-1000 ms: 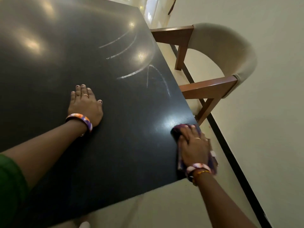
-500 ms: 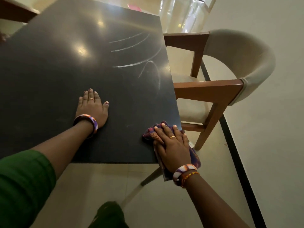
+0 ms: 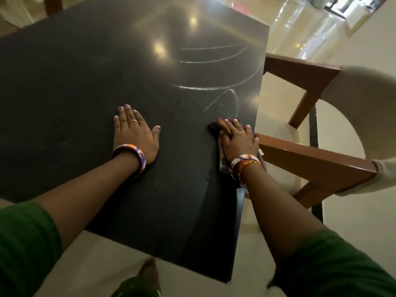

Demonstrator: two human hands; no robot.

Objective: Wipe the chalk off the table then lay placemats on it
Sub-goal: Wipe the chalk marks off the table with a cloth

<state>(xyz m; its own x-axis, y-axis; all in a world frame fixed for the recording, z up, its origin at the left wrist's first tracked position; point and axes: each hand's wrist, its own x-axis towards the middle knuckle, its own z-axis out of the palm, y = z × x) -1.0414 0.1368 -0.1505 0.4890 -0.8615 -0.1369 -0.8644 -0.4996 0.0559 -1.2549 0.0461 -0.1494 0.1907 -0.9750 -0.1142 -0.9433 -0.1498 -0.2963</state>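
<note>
A wooden chair (image 3: 317,159) with a cream back stands at 3 o'clock on a glossy cream floor (image 3: 276,103). Bright windows (image 3: 351,5) glare at 1 o'clock.

Black table (image 3: 75,93) bears chalk lines (image 3: 214,61), cloth (image 3: 216,124).

Head camera looks steeply down, close over the table (image 3: 85,103).

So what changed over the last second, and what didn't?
The right hand pushed the cloth from the table's near right edge forward, up to the lowest chalk marks. The left hand stayed flat on the table, and the chalk marks look unwiped so far. No placemats are in view.
</note>
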